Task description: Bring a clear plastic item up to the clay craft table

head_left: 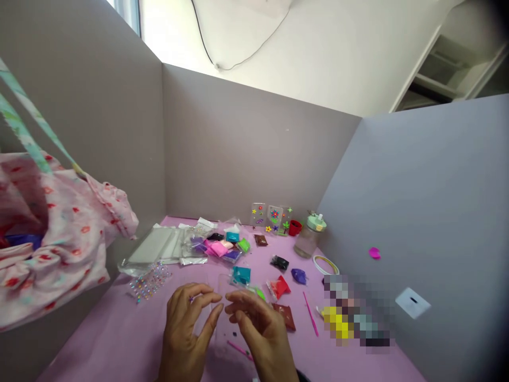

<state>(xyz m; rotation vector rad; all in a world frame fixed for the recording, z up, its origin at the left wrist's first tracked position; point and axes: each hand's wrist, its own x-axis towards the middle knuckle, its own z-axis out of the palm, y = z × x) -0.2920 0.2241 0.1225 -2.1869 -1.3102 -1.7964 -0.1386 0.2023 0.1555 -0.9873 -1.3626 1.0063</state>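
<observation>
At far left a pink flowered cloth bag (59, 239) hangs over the edge of my view, and below it on the pink table (119, 334) lie a sheet of stick-on gems (150, 283) and a stack of clear plastic packets (159, 246).

My left hand (186, 329) is raised with fingers curled, thumb and forefinger nearly closed. It seems to pinch the edge of a clear plastic piece (217, 310) and perhaps a tiny purple bit at the fingertips, though that is too small for me to be sure. My right hand (260, 331) mirrors it just beside, fingers bent and half closed on the other edge of the same piece, which sits between the two hands, just above the table.

The piece is see-through and almost invisible against the pink top; I can only make out faint outlines (flat and thin, I judge).

My worry is that it slips, since the grip is only by fingertips on smooth plastic, or that whatever tiny bit is pinched drops among the clutter and gets lost.

Beyond the hands sit small clay packets (222, 246) in many colours, a teal one (241, 274), a red one (280, 287), a pink stick tool (310, 314), decorated clear panels (274, 218) and a bottle (308, 241) at right.
</observation>
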